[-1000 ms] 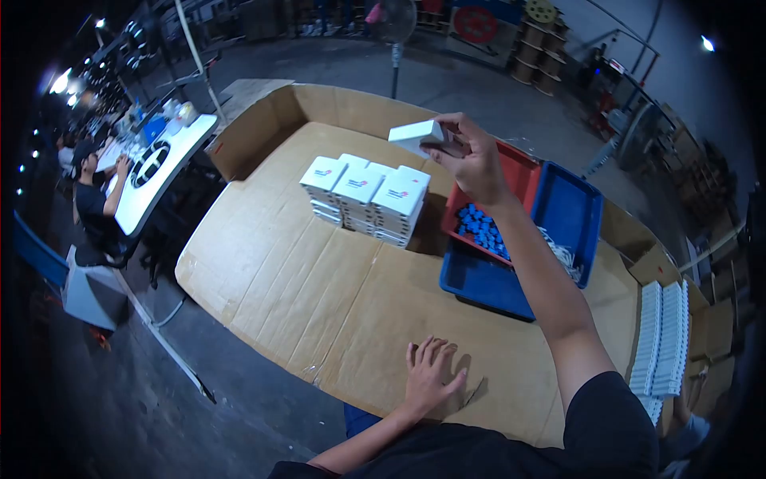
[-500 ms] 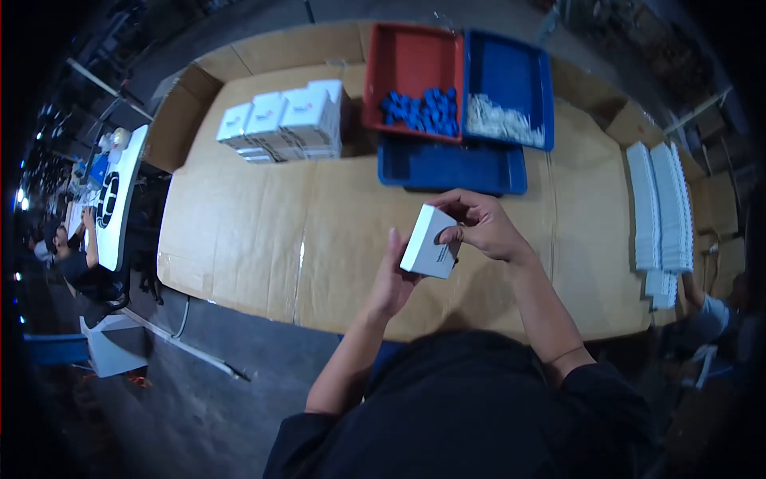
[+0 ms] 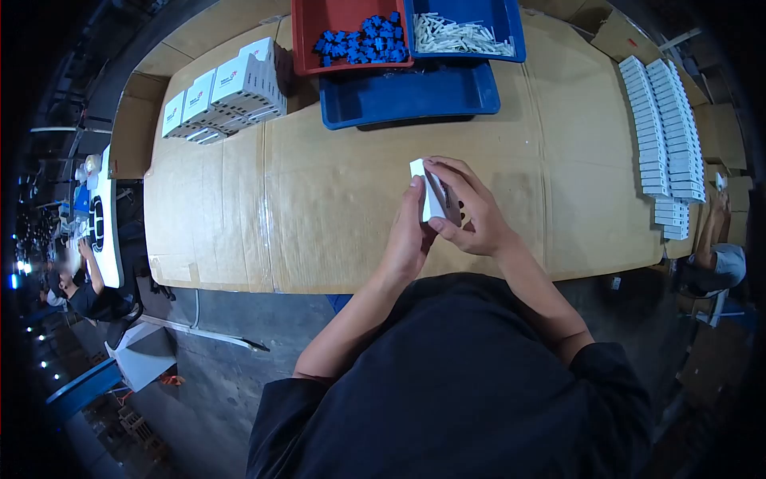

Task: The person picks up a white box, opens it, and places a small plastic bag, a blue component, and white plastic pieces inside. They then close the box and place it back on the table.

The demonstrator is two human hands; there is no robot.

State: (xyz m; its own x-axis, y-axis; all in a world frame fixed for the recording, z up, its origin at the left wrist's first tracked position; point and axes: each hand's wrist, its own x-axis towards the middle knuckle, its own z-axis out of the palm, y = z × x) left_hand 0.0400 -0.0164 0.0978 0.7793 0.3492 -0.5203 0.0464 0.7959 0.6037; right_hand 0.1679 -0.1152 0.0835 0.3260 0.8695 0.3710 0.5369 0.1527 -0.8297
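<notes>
A small white cardboard box [image 3: 435,198] is held between both my hands above the near half of the cardboard-covered table [image 3: 343,215]. My left hand [image 3: 409,227] grips its left side, the thumb lying along the edge. Curled over the right side and top, my right hand [image 3: 472,209] presses the box with fingers and thumb. The narrow white side of the box faces up toward me; its printed face is mostly covered by the right hand.
White boxes [image 3: 227,84] are stacked at the back left. A red tray [image 3: 307,24] holds blue pieces, a blue tray [image 3: 511,24] holds white sticks, and another blue tray [image 3: 411,96] lies in front. Rows of white boxes [image 3: 658,132] stand right. People sit at both sides.
The box has been turned so its narrow side shows more, and my right hand now wraps further around it. The view has shifted, with trays and stacks appearing higher up.
</notes>
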